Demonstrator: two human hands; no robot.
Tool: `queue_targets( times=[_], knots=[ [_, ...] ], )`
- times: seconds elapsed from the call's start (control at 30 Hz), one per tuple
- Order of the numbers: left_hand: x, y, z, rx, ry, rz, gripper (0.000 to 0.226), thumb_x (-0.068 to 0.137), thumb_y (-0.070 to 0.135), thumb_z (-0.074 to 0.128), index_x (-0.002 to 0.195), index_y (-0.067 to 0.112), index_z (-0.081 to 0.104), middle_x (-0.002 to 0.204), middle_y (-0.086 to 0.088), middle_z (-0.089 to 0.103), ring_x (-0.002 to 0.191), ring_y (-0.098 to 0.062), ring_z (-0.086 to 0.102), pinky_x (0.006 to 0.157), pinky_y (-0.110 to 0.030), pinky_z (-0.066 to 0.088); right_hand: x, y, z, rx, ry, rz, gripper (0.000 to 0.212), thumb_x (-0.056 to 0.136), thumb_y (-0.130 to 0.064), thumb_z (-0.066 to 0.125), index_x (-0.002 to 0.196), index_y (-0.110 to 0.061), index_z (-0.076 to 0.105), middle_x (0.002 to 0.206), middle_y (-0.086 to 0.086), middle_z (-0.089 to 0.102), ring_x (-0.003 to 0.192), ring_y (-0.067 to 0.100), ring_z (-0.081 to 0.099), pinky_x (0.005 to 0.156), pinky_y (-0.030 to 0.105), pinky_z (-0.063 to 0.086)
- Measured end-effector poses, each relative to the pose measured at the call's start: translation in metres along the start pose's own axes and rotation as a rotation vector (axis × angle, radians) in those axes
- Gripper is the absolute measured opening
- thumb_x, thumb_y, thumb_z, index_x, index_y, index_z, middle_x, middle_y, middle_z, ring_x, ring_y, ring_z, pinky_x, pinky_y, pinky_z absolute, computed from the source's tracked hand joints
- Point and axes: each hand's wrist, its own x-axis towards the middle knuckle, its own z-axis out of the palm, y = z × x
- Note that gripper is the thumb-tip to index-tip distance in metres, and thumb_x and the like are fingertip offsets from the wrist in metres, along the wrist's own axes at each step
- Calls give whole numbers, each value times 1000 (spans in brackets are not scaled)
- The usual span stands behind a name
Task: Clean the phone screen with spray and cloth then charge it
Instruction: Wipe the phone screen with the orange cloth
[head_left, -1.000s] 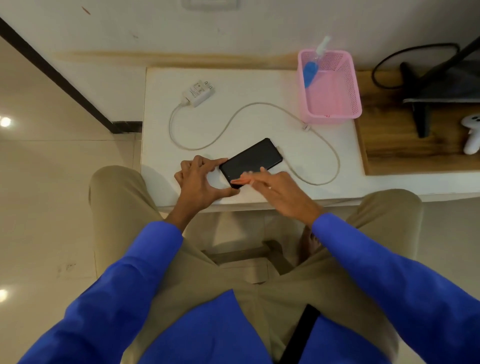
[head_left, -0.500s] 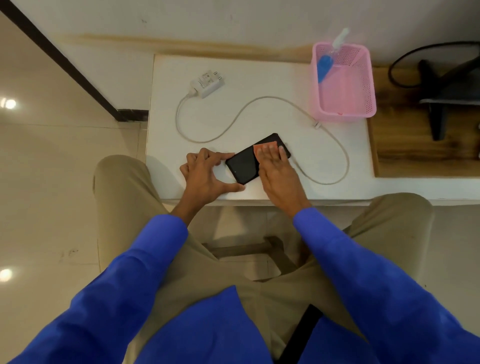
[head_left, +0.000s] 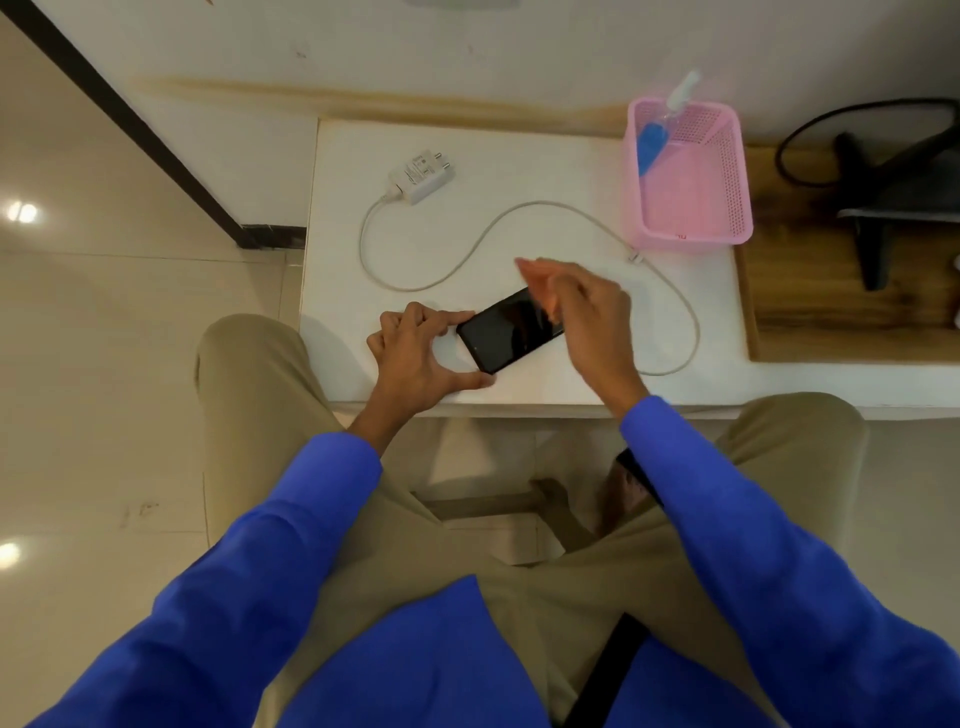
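Note:
A black phone (head_left: 506, 332) lies screen up near the front edge of the white table (head_left: 519, 171). My left hand (head_left: 415, 358) pinches the phone's near-left end between thumb and forefinger. Over the phone's far end hovers my right hand (head_left: 592, 317), blurred, with a small orange cloth (head_left: 537, 286) under its fingers. A blue spray bottle (head_left: 653, 140) leans in the far-left corner of the pink basket (head_left: 691, 241). The white charger plug (head_left: 422, 176) rests at the back left, and its cable (head_left: 488, 239) loops across the table and around the right of the phone.
A wooden board (head_left: 831, 312) adjoins the table on the right and carries a black stand (head_left: 883, 197) with a black cord. A wall runs along the far edge of the table. My knees sit under the front edge.
My right hand with the cloth swept from the phone's near end across the screen to its far end and has lifted slightly. My left hand kept its hold and the phone stayed put.

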Motion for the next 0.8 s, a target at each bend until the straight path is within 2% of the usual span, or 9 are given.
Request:
queue_targets(
  times=[0.1, 0.17, 0.23, 0.3, 0.4, 0.53, 0.6, 0.7, 0.8],
  knots=[
    [0, 1, 0, 7, -2, 0, 88, 56, 79, 85, 135, 50, 61, 113, 15, 46, 115, -14, 35, 92, -33, 23, 21, 18, -12, -253, 88, -70, 38, 109, -19, 42, 139, -18, 65, 131, 1, 71, 108, 6, 68, 114, 35, 46],
    [1, 2, 1, 1, -2, -5, 87, 56, 78, 85, 135, 50, 61, 113, 15, 45, 116, -14, 35, 93, -33, 22, 25, 37, -8, -464, 16, -93, 41, 110, -15, 39, 147, -14, 55, 142, 13, 63, 123, 24, 63, 120, 43, 38],
    [1, 2, 1, -10, 4, -9, 87, 56, 76, 86, 134, 49, 61, 112, 15, 45, 115, -13, 34, 92, -33, 22, 21, 55, 7, -701, -106, -116, 44, 110, -13, 37, 153, -8, 45, 155, 17, 49, 144, 35, 44, 122, 47, 31],
    [1, 4, 1, -21, 6, -9, 88, 55, 75, 87, 134, 49, 61, 111, 14, 45, 114, -12, 33, 91, -33, 22, 15, 64, 22, -858, -143, -174, 48, 110, -11, 35, 157, -3, 34, 162, 19, 37, 154, 36, 27, 128, 45, 18],
    [0, 5, 2, -26, 19, -2, 89, 51, 76, 86, 132, 48, 63, 110, 14, 46, 112, -12, 33, 89, -33, 22, 6, 60, 45, -930, -186, -285, 52, 106, -13, 38, 157, -2, 34, 160, 21, 39, 154, 38, 26, 129, 44, 12],
    [0, 6, 3, -39, 32, 3, 92, 49, 84, 68, 132, 44, 64, 110, 13, 46, 109, -14, 35, 88, -33, 21, -21, 57, 70, -904, -255, -380, 54, 106, -16, 40, 157, 0, 33, 162, 22, 37, 155, 36, 24, 129, 40, 2],
    [-1, 5, 3, -20, 33, 14, 90, 53, 84, 65, 133, 44, 63, 111, 13, 44, 109, -13, 34, 88, -33, 21, -30, 55, 66, -834, -269, -393, 51, 107, -16, 41, 156, 0, 38, 161, 21, 38, 155, 33, 25, 129, 39, 5],
    [-3, 5, 2, 7, 36, 34, 89, 56, 84, 67, 136, 45, 61, 112, 14, 43, 109, -11, 32, 88, -33, 21, -37, 60, 44, -797, -393, -488, 49, 108, -13, 44, 156, -5, 38, 163, 16, 37, 155, 28, 26, 130, 42, 15],
    [-5, 6, 3, 28, 39, 36, 88, 58, 85, 66, 137, 46, 61, 113, 14, 44, 111, -13, 35, 88, -33, 22, -39, 66, 20, -782, -502, -570, 49, 109, -13, 44, 158, -11, 37, 163, 10, 36, 156, 23, 26, 129, 42, 17]
  ],
)
